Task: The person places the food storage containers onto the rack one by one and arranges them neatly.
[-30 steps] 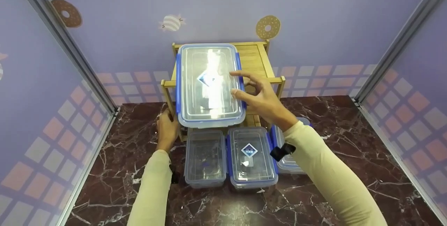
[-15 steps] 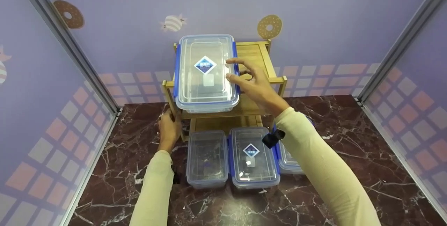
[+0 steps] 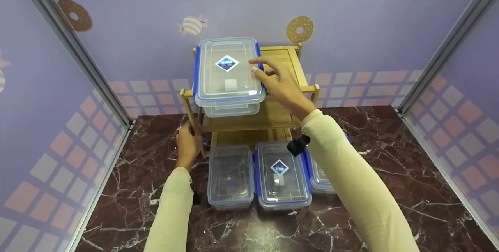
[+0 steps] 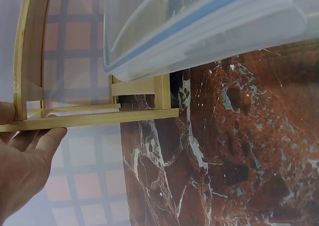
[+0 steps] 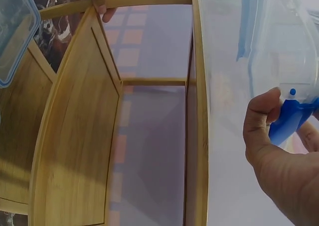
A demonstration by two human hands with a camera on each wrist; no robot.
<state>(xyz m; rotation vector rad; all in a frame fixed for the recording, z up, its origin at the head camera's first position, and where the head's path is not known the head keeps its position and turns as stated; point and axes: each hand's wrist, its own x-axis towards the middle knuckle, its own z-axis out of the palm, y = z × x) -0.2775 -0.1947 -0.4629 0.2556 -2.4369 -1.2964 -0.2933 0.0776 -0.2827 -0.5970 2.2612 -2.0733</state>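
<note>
My right hand (image 3: 282, 82) holds a clear lidded food container (image 3: 230, 74) by its right edge, with the thumb and fingers pinching at the blue latch (image 5: 291, 120). The container has a blue-and-white diamond label and appears over the left part of a wooden shelf rack (image 3: 278, 61); I cannot tell whether it touches the top. Lower down, my left hand (image 3: 188, 145) grips the rack's front left post (image 4: 94, 119), thumb on one side and fingers on the other. The container's base is partly hidden behind its front side.
Two similar containers stand side by side in front of the rack, a plain one (image 3: 230, 178) and a labelled one (image 3: 282, 189). Another container (image 3: 321, 176) lies partly behind my right forearm. The rack has lower shelves (image 3: 253, 137). A patterned wall (image 3: 241, 2) stands behind it.
My right hand has moved the container back and slightly left, away from me over the rack, and its front side now shows more. The left hand has stayed on the post.
</note>
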